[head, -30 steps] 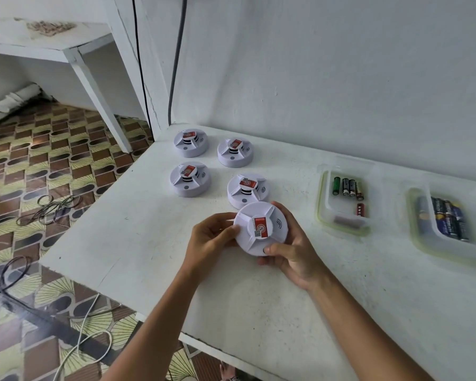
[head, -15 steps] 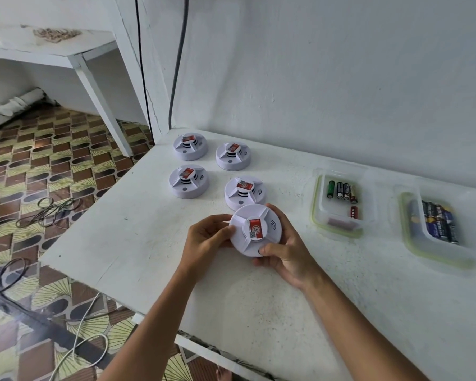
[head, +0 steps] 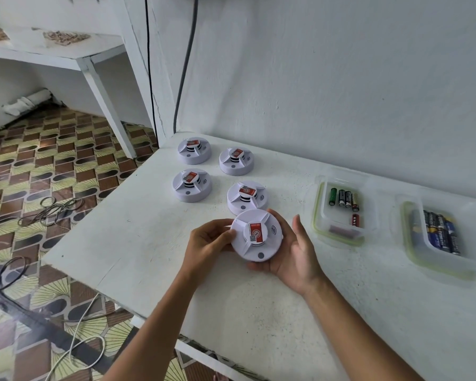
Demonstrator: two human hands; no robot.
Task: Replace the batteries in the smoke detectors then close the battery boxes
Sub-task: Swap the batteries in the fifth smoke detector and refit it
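I hold a white round smoke detector (head: pixel 259 250) with a red label just above the white table (head: pixel 149 229), face up. My left hand (head: pixel 208 240) grips its left edge with curled fingers. Under it lies my right hand (head: pixel 294 259), fingers wrapped behind the far rim and the thumb lifted clear of the face. Several more detectors stand behind in two rows, the nearest (head: pixel 247 198) touching distance from the held one. A clear container (head: pixel 318 210) on the right holds mixed batteries (head: pixel 341 198). Another container (head: pixel 407 235) farther right holds dark blue batteries (head: pixel 440 232).
The table meets a white wall at the back; its left and front edges drop to a patterned tile floor (head: pixel 52 166) with loose cables (head: pixel 50 207). A white shelf leg (head: pixel 107 111) stands at the far left.
The detector has turned in my hands so its label now reads upright. My right thumb has come off the detector's front edge.
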